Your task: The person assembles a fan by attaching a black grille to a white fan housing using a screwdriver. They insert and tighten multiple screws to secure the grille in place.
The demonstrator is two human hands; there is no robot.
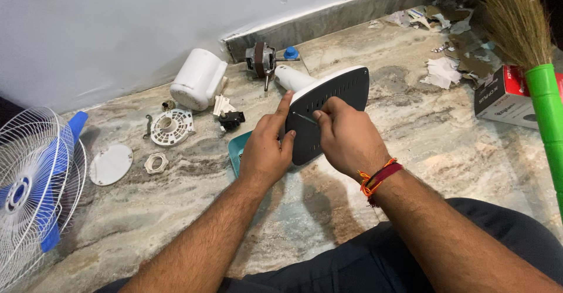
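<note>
- While the fan base [328,114] stands tipped up on its edge on the marble floor [410,146], dark slotted underside facing the person, the left hand [267,146] steadies it: fingers closed around its near-left rim, index finger stretched up along the edge, probably to stop it rocking.
- Right hand [346,135] has its fingers pinched shut on a thin screwdriver [304,118], tip pressed against the underside at centre; the upright tilt likely keeps the screw points in reach.
- Base's white neck [290,77] points far-left, toward the wall.
- Teal tray [237,149] lies just behind the left hand, partly hidden; contents can't be told.
- Red-orange thread band [378,177] on the right wrist.
- Loose parts spread far-left, seemingly set aside out of the way: white motor cover [198,79], bare motor [261,60] with a blue cap [291,53] beside it, round white vented plate [171,127], black switch block [231,119], flat white disc [111,164], small white ring nut [156,163].
- Fan grille with blue blades [32,181] stands at the left edge, well apart from the hands.
- Right side: broom with green handle [545,105], small cardboard box [504,96], torn paper scraps [443,70] against the far wall.
</note>
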